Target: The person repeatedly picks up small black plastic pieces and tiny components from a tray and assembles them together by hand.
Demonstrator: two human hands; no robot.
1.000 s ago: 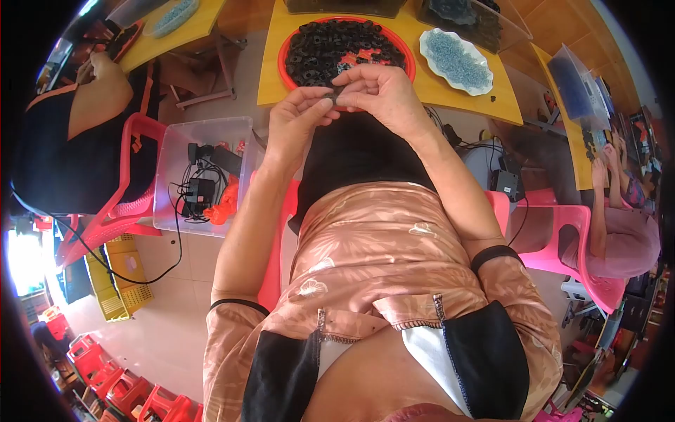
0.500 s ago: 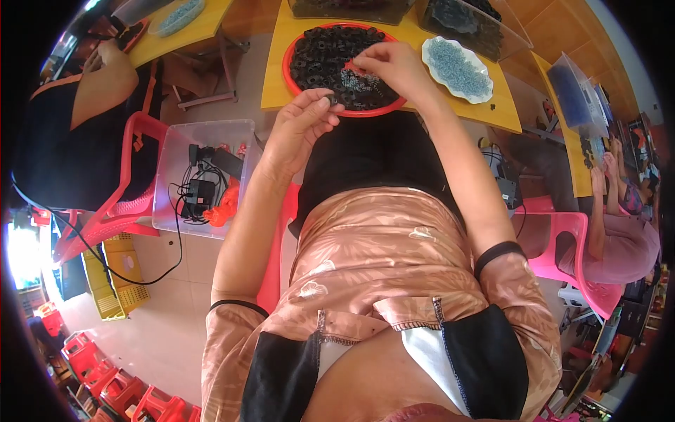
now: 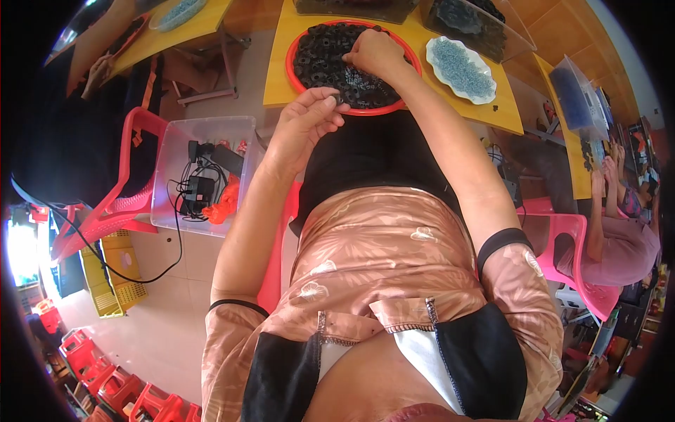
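Observation:
My left hand (image 3: 308,118) is held at the near edge of a round red tray, thumb and fingers pinched on a small black part (image 3: 336,99). Many similar black plastic parts (image 3: 318,50) fill the red tray (image 3: 371,112), with small shiny metal pieces (image 3: 357,79) among them near the middle. My right hand (image 3: 380,53) reaches over the tray, fingers curled down and closed at the parts. Its fingertips are partly hidden, and whatever they grip is too small to make out.
A white scalloped dish (image 3: 490,93) of pale bluish small pieces (image 3: 458,65) stands right of the tray on the yellow table (image 3: 278,84). Clear bins (image 3: 355,7) sit behind. A plastic box (image 3: 163,176) with cables is at left. Co-workers sit on both sides.
My right hand has moved slightly left and farther over the tray, its fingers curling more. My left hand keeps its pinch, nearly still. The co-worker's arm at left has shifted.

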